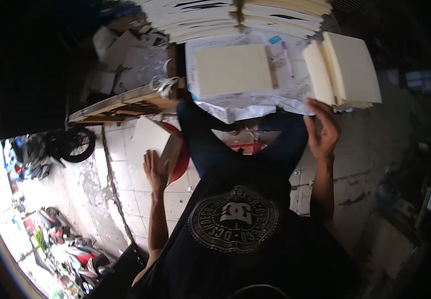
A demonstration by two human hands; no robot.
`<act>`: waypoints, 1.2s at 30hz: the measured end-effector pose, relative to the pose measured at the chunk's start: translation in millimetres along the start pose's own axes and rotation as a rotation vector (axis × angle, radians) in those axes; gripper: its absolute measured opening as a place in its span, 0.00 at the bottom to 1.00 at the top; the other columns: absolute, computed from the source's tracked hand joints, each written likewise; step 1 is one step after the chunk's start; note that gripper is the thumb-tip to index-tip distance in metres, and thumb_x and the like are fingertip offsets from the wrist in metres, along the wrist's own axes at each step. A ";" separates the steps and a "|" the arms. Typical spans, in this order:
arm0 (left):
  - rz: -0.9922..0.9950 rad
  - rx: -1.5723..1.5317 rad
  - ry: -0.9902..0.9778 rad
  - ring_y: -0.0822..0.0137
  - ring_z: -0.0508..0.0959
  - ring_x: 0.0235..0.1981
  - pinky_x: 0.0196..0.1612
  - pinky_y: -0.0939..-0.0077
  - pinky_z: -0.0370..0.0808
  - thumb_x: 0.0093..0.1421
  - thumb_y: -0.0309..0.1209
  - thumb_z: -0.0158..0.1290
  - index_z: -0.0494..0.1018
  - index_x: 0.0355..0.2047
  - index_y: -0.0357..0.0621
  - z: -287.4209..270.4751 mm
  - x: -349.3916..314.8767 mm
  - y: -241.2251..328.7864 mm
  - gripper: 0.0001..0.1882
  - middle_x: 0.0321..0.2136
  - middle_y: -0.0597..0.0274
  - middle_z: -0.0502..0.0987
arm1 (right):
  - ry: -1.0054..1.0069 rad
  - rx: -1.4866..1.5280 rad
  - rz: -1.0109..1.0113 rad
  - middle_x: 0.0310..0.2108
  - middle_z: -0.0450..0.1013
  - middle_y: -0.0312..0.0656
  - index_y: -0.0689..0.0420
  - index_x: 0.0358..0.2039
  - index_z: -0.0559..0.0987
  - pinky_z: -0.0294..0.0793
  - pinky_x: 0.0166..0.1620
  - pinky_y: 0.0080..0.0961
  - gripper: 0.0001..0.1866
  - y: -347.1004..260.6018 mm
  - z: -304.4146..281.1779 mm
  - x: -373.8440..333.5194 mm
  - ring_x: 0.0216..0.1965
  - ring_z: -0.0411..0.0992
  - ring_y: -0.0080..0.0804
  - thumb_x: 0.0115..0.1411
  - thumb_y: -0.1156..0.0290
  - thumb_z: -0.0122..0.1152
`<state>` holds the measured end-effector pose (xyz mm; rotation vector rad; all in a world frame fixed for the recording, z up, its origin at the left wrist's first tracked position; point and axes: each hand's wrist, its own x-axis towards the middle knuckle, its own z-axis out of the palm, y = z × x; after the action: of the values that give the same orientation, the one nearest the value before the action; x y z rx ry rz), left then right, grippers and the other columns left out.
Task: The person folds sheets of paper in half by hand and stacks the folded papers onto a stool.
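My left hand (156, 170) lies with fingers stretched out against a thick stack of cream sheets (150, 137). That stack rests over a round red stool or tub (181, 162), partly hidden, beside my left knee. My right hand (323, 130) is raised at the table's near edge, thumb and forefinger apart, with nothing visible between them. Just beyond its fingertips stands a cream stack of folded sheets (352, 70), split into two thick parts. In the middle of the table, a flat cream stack (233, 70) lies apart from both hands.
A printed white sheet (292, 87) covers the table, its near edge crumpled. On it are a purple pen (287, 57) and a small blue item (274, 40). Tall paper piles (195, 20) stand at the back. A wooden shelf (118, 105) is at left; parked motorbikes (76, 254) are farther off.
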<state>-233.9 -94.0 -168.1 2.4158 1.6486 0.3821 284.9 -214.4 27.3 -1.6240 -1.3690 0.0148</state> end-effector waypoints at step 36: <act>0.798 -0.666 0.273 0.69 0.75 0.30 0.34 0.72 0.64 0.51 0.28 0.65 0.77 0.47 0.46 -72.0 122.9 329.9 0.21 0.32 0.68 0.76 | 0.034 0.632 0.512 0.36 0.79 0.42 0.70 0.45 0.79 0.74 0.38 0.16 0.10 -73.5 39.9 -37.7 0.36 0.73 0.17 0.66 0.80 0.56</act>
<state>77.1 -98.2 11.8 2.3917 0.3858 1.1892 194.1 -225.2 34.3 -1.3659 -0.7703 0.6535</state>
